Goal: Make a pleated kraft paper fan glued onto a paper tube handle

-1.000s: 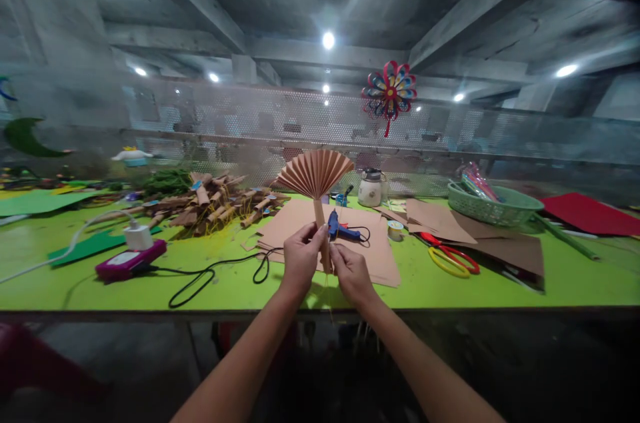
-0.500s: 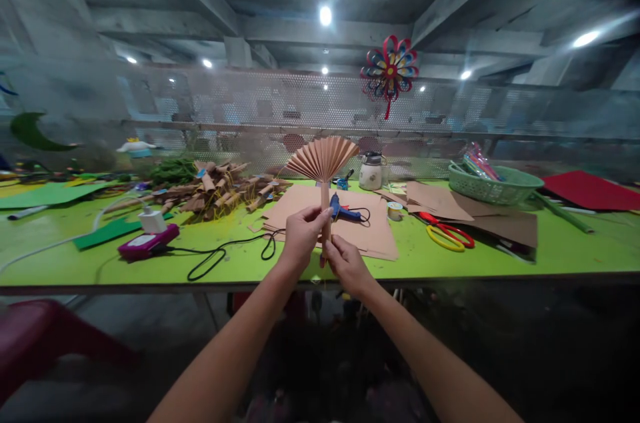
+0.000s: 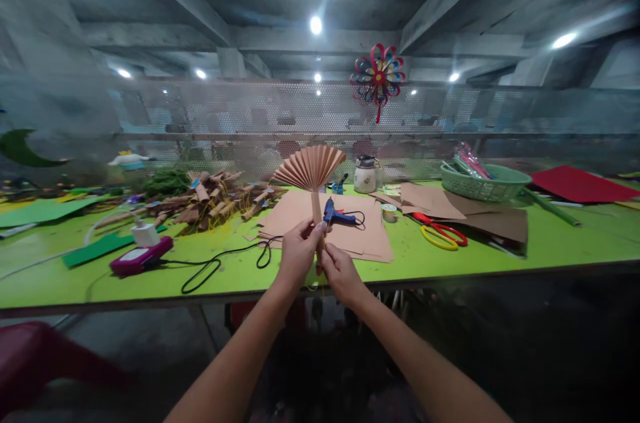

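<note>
A pleated brown paper fan (image 3: 311, 168) stands upright in front of me, its folds spread into a half circle above a narrow handle. My left hand (image 3: 300, 248) is closed on the handle, thumb and fingers pinching it. Lower down, my right hand (image 3: 343, 270) grips the handle near its bottom end. A bit of thin yellow string hangs below the fingers. Just behind the handle, a blue glue gun (image 3: 340, 215) lies on brown paper sheets (image 3: 370, 244).
On the green table (image 3: 240, 280) are a purple power strip (image 3: 143, 255) with a black cord, a pile of small paper fans (image 3: 220, 200), red-yellow scissors (image 3: 443, 234), a tape roll (image 3: 389, 212), a jug (image 3: 365, 176), a green basket (image 3: 485, 184) and red paper (image 3: 580, 184).
My view has shifted slightly, so the table scene sits a little further left. The fan and both hands are a little lower in view; both grips stay on the handle.
</note>
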Demonstrator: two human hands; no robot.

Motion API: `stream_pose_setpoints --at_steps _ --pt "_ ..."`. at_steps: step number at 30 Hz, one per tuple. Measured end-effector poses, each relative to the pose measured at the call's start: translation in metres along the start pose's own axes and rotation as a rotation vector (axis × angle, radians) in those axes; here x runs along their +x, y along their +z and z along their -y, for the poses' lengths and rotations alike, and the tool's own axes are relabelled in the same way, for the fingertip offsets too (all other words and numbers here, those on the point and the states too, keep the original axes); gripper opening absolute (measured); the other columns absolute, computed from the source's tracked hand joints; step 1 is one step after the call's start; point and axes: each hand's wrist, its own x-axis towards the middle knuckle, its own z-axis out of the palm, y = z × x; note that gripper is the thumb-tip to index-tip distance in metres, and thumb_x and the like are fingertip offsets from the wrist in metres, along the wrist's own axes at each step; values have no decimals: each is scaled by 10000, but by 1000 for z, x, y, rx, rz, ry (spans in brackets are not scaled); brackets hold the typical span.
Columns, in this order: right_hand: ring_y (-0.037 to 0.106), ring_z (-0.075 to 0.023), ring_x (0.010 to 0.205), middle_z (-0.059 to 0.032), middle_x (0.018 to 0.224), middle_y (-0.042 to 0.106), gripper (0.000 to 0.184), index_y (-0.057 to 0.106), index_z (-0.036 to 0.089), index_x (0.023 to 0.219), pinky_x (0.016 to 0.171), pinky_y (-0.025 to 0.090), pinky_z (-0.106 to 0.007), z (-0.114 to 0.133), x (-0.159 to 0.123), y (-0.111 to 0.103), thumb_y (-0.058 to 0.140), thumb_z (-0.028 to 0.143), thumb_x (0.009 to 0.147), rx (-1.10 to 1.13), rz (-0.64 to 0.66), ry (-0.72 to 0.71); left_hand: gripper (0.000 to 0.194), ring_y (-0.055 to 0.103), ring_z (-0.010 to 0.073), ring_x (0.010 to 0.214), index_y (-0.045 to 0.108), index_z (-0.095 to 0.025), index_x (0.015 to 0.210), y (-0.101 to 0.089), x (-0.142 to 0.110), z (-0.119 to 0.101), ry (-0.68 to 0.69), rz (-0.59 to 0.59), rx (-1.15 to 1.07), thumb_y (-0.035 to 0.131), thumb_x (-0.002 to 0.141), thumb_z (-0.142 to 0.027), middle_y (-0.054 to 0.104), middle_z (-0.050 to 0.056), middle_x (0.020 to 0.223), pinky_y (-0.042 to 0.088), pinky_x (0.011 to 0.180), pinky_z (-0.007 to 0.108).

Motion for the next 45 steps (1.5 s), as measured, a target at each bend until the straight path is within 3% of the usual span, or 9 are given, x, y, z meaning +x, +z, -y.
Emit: stream_pose_setpoints --at_steps 7,10,14,16,19,26,30,35,45 --pt "375 -86 491 26 616 496 303 551 160 844 474 313 -211 -6 -7 -7 385 400 921 76 3 103 414 566 227 1041 571 -184 1128 -83 35 -17 159 -439 98 563 800 -438 618 96 1132 424 906 370" --pt "370 -77 484 22 629 512 299 556 163 861 465 307 -205 -6 -11 -6 395 408 921 112 21 97 469 495 233 1171 542 -173 1139 -106 67 -33 139 -258 -74 635 753 -422 549 105 1267 369 991 371" --pt "349 -67 464 21 639 517 336 560 156 973 436 279 -198 -2 -13 2 398 445 917 240 54 115 483 633 303 951 615 -114 977 -85 78 -40 -18 130 -144 608 734 -531 695 177 945 464 851 474" --pt "332 -62 448 23 626 512 367 557 147 996 424 262 -196 1 -12 5 401 469 911 311 66 141 525 636 295 959 594 -149 1068 -66 67 -36 -155 464 -303 608 730 -550 707 155 918 458 861 469" --pt "309 -57 422 29 612 507 381 548 147 1011 408 241 -197 3 -9 6 408 484 902 370 69 154 452 648 267 919 609 -167 1085 -45 44 -31 -238 610 -331 564 792 -509 699 150 950 478 827 413" --pt "321 -70 451 13 646 505 349 533 163 917 409 258 -200 8 -2 -1 407 488 898 290 13 90 418 647 219 710 692 -104 861 -22 11 -45 -179 394 -68 598 762 -499 708 138 835 489 627 297" --pt "327 -81 468 27 615 439 330 528 171 881 425 276 -204 12 -1 -1 405 477 897 291 53 77 456 627 197 648 650 -121 1024 -12 0 -55 -192 328 -26 610 758 -489 709 143 890 433 498 246" --pt "321 -82 483 43 601 379 264 489 182 815 437 286 -207 19 -3 3 422 424 897 286 138 49 519 645 221 787 502 -176 1215 -15 -1 -50 -256 336 -215 652 764 -385 692 89 788 484 608 266" --pt "319 -48 332 89 526 430 361 436 201 899 351 281 -183 23 -6 13 437 560 862 607 295 167 193 475 63 489 525 -161 866 -17 -3 -46 -245 283 -493 654 778 -276 412 -82 539 420 522 184"
